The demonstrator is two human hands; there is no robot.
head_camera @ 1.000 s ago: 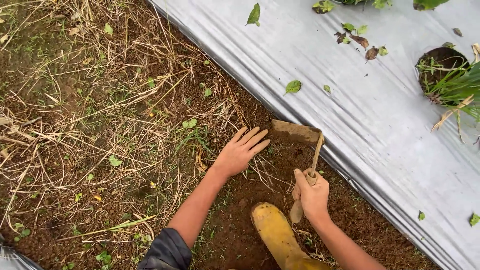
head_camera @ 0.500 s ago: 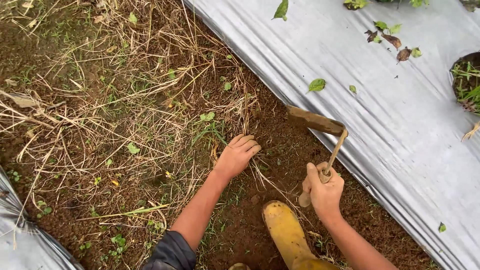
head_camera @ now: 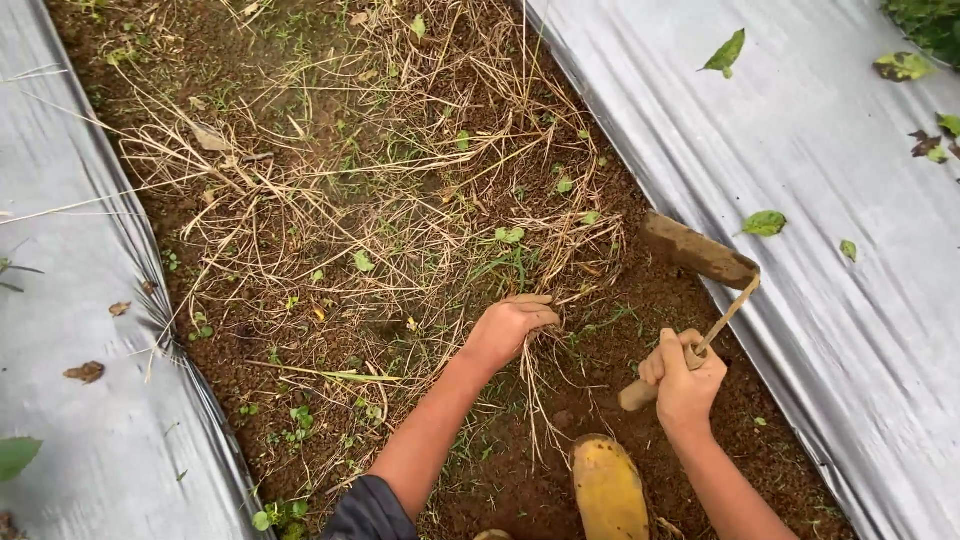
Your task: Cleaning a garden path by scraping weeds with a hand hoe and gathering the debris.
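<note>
Left hand (head_camera: 508,325) is down in the furrow, grip pressed together around a bunch of dry grass stalks (head_camera: 535,385); the stalks trail from under the fist toward the yellow rubber boot (head_camera: 610,490); right hand (head_camera: 683,378) sits well apart to the right, grip wrapped tight on the wooden handle of a small hand hoe (head_camera: 695,290); the hoe's muddy blade (head_camera: 698,250) stands above and beyond that fist, raised at the edge of the silver plastic mulch sheet (head_camera: 820,180); the handle's butt pokes out below the fist; dry straw and small green weeds (head_camera: 510,238) lie just beyond the left knuckles on brown soil (head_camera: 610,330).
</note>
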